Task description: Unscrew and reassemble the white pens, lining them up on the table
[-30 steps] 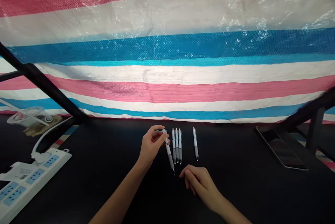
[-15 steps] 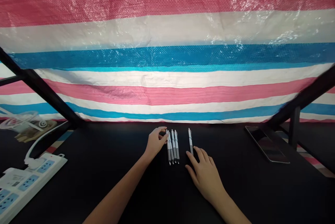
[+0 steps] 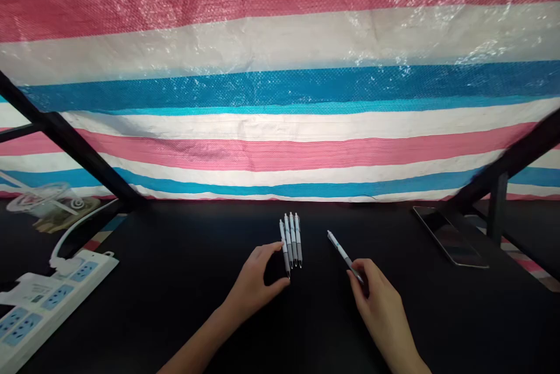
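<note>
Three white and grey pens (image 3: 291, 241) lie side by side on the black table (image 3: 184, 280), tips toward me. My left hand (image 3: 258, 280) rests just below and left of them, thumb and forefinger curved apart near the tip of the leftmost pen, holding nothing. My right hand (image 3: 378, 298) is closed on the tip end of a fourth pen (image 3: 341, 251), which is lifted and slants up to the left, apart from the row.
A white power strip (image 3: 39, 301) with a cable lies at the left edge. A dark phone (image 3: 450, 237) lies at the right. A striped tarp (image 3: 280, 100) hangs behind the table, black frame bars cross at both sides, and a plastic cup (image 3: 48, 202) sits far left.
My left hand let go of the leftmost pen and drew back toward me. My right hand took hold of the lone pen on the right and tilted it off the table.
</note>
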Action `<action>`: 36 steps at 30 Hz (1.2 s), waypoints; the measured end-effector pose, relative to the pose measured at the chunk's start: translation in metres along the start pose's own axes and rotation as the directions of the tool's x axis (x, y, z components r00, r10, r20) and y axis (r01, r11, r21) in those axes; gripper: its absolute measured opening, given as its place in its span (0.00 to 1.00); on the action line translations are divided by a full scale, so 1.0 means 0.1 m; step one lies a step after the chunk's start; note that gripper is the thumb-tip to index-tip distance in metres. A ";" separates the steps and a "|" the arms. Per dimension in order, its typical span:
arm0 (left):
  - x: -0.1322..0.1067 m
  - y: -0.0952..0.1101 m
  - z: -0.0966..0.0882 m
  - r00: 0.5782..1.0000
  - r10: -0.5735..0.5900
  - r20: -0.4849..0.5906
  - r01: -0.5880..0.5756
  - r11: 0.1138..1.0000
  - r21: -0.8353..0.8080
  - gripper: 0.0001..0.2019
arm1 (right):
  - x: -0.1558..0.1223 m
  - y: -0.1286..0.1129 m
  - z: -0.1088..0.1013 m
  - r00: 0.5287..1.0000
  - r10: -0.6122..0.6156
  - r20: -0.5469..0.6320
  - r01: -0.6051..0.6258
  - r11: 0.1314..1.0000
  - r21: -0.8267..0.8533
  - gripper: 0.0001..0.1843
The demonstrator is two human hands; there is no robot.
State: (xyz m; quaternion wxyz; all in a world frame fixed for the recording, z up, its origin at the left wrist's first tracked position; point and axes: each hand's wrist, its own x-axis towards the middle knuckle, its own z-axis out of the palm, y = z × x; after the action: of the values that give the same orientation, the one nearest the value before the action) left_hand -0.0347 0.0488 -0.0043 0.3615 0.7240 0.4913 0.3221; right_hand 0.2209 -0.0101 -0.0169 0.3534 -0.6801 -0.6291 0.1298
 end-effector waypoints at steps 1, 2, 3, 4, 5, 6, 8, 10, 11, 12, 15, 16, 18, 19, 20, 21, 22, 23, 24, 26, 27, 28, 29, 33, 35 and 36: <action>-0.01 0.00 0.04 0.999 0.037 0.015 -0.038 0.997 0.067 0.33 | -0.02 -0.02 -0.01 0.999 0.046 -0.020 -0.045 0.998 0.036 0.13; 0.00 -0.01 0.08 0.998 0.061 0.027 -0.064 0.991 0.117 0.36 | -0.05 -0.05 -0.03 0.995 0.088 -0.045 -0.085 0.994 0.072 0.15; 0.02 -0.02 0.12 0.997 0.074 0.031 -0.078 0.986 0.151 0.36 | -0.06 -0.08 -0.04 0.989 0.127 -0.072 -0.119 0.987 0.108 0.16; 0.05 -0.03 0.15 0.997 0.078 0.026 -0.082 0.981 0.174 0.35 | -0.07 -0.11 -0.04 0.981 0.165 -0.097 -0.150 0.978 0.145 0.17; 0.08 -0.04 0.17 0.997 0.081 0.019 -0.083 0.978 0.191 0.33 | -0.08 -0.13 -0.05 0.972 0.204 -0.117 -0.181 0.966 0.184 0.17; 0.12 -0.05 0.19 0.996 0.084 0.014 -0.085 0.976 0.202 0.31 | -0.09 -0.14 -0.06 0.961 0.246 -0.129 -0.213 0.951 0.224 0.18; 0.18 -0.07 0.19 0.996 0.093 0.013 -0.093 0.974 0.206 0.29 | -0.09 -0.15 -0.09 0.935 0.328 -0.134 -0.275 0.910 0.310 0.18; 0.20 -0.08 0.18 0.995 0.098 0.010 -0.098 0.977 0.191 0.29 | -0.07 -0.15 -0.11 0.915 0.386 -0.113 -0.311 0.858 0.409 0.18; 0.19 -0.07 0.18 0.995 0.096 0.000 -0.095 0.980 0.177 0.29 | -0.06 -0.14 -0.12 0.912 0.400 -0.087 -0.318 0.827 0.464 0.18; 0.17 -0.05 0.17 0.996 0.092 -0.018 -0.088 0.984 0.158 0.29 | -0.05 -0.15 -0.12 0.914 0.402 -0.048 -0.320 0.790 0.522 0.18; 0.05 0.03 0.15 0.997 0.068 -0.028 -0.067 0.997 0.025 0.32 | 0.00 -0.17 -0.10 0.934 0.341 0.109 -0.320 0.660 0.680 0.18; 0.00 0.06 0.14 0.998 0.060 0.002 -0.060 0.997 -0.050 0.33 | 0.01 -0.19 -0.08 0.937 0.313 0.154 -0.325 0.620 0.714 0.18; -0.10 0.12 0.15 0.997 0.047 0.067 -0.032 0.979 -0.202 0.32 | 0.02 -0.21 -0.04 0.938 0.258 0.232 -0.341 0.559 0.756 0.19; -0.14 0.15 0.15 0.996 0.036 0.076 -0.015 0.966 -0.258 0.28 | 0.02 -0.21 -0.01 0.935 0.234 0.267 -0.354 0.539 0.765 0.19; -0.17 0.16 0.16 0.998 0.018 0.066 0.003 0.954 -0.300 0.22 | 0.01 -0.21 0.01 0.929 0.216 0.301 -0.370 0.522 0.768 0.20; -0.20 0.17 0.17 0.999 -0.008 0.044 0.022 0.943 -0.332 0.15 | 0.00 -0.19 0.04 0.920 0.201 0.337 -0.392 0.508 0.767 0.21; -0.22 0.18 0.18 0.999 -0.041 0.016 0.044 0.932 -0.360 0.09 | -0.01 -0.18 0.06 0.908 0.189 0.373 -0.417 0.494 0.763 0.22; -0.24 0.19 0.19 0.997 -0.078 -0.008 0.069 0.919 -0.388 0.05 | -0.02 -0.15 0.08 0.893 0.177 0.413 -0.444 0.484 0.754 0.23; -0.25 0.19 0.20 0.993 -0.113 -0.024 0.093 0.903 -0.419 0.04 | -0.03 -0.12 0.10 0.876 0.162 0.454 -0.472 0.477 0.741 0.25; -0.26 0.19 0.23 0.986 -0.165 -0.026 0.133 0.871 -0.473 0.05 | -0.06 -0.07 0.13 0.839 0.132 0.528 -0.520 0.481 0.706 0.27; -0.26 0.20 0.24 0.984 -0.180 -0.018 0.148 0.858 -0.491 0.06 | -0.07 -0.04 0.14 0.827 0.123 0.549 -0.531 0.494 0.689 0.27; -0.26 0.20 0.25 0.982 -0.190 0.002 0.165 0.847 -0.505 0.06 | -0.08 -0.02 0.15 0.824 0.125 0.552 -0.530 0.513 0.675 0.27; -0.26 0.20 0.26 0.979 -0.201 0.030 0.188 0.837 -0.514 0.06 | -0.08 -0.01 0.15 0.832 0.136 0.537 -0.518 0.536 0.667 0.27; -0.26 0.20 0.29 0.957 -0.264 0.119 0.285 0.793 -0.538 0.09 | -0.11 0.00 0.17 0.885 0.206 0.417 -0.451 0.600 0.661 0.21; -0.27 0.19 0.30 0.952 -0.287 0.104 0.295 0.773 -0.562 0.09 | -0.13 -0.01 0.18 0.893 0.208 0.400 -0.437 0.616 0.655 0.19; -0.27 0.19 0.31 0.951 -0.293 0.098 0.294 0.762 -0.576 0.09 | -0.14 -0.02 0.19 0.899 0.204 0.388 -0.424 0.630 0.651 0.19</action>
State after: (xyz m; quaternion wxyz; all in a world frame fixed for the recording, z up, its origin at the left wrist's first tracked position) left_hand -0.0092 0.0119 -0.0079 0.6125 0.4921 0.4752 0.3961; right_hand 0.2054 -0.0171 -0.0328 0.4711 -0.5603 -0.4400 0.5201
